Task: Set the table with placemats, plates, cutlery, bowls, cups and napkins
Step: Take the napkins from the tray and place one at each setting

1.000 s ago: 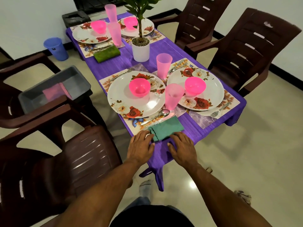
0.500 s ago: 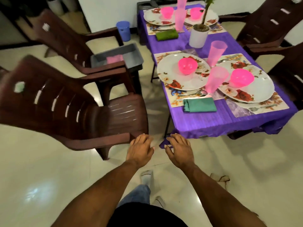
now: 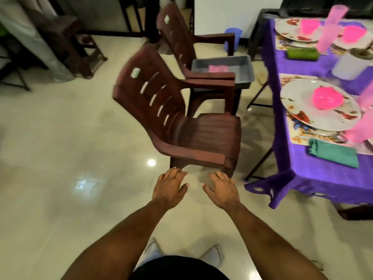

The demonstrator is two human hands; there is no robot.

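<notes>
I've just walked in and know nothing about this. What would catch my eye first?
Probably the purple tablecloth at the right edge, set with floral plates, each carrying a bright pink bowl, and a folded teal napkin near the table's corner. In the middle stands a dark brown plastic chair, with a grey bin behind it. Below, the left hand and right hand are spread open, holding nothing.

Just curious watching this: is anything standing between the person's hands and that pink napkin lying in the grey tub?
Yes. The nearer brown chair stands between both hands, left hand and right hand, and the pink napkin in the grey tub.
</notes>
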